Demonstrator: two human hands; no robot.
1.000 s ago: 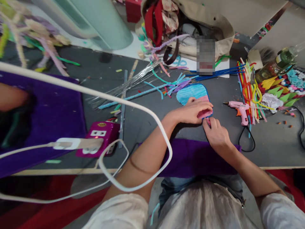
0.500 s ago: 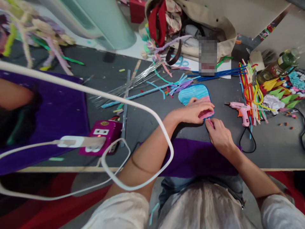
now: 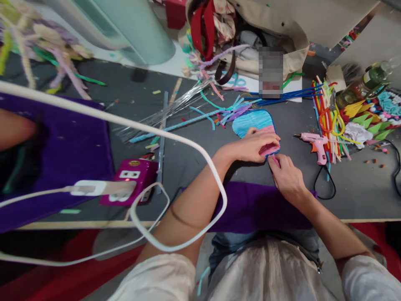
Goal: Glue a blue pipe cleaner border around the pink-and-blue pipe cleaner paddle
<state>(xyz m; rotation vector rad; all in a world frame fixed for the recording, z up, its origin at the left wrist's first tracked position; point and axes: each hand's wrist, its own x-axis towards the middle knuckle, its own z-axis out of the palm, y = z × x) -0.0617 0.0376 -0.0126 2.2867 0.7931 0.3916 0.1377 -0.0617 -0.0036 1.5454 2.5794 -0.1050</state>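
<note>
Across the frame, a dark grey worktop (image 3: 360, 190) is being covered by craft materials. At the left edge, a purple cloth (image 3: 78, 138) is being partly hidden by another person's arm (image 3: 14, 129), while pale fuzzy stems (image 3: 46, 32) are being seen above it. Farther right, a magenta power strip (image 3: 144, 173) is being filled in part by a white plug (image 3: 89, 188), and the foreground is being crossed by a looping white cable (image 3: 188, 141). At the upper left of centre, a pale green container (image 3: 150, 37) is being cut off by the frame's top.

Right of centre, a blue-and-pink piece (image 3: 250, 122) with a dark blue edging is being kept flat on the worktop beneath the left hand (image 3: 258, 146), whose grip is being held arched, thumb and fingers apart. At the piece's lower right corner, a small pink strip (image 3: 275, 159) is being pinched in the closed grip of the right hand (image 3: 288, 177). Below both hands, a second purple cloth (image 3: 250, 205) is being overhung by the forearms.

Toward the right, a pink glue gun (image 3: 315, 142) is being flanked by coloured stems (image 3: 333, 146), with crumpled white paper (image 3: 357, 133) being seen beyond.
</note>
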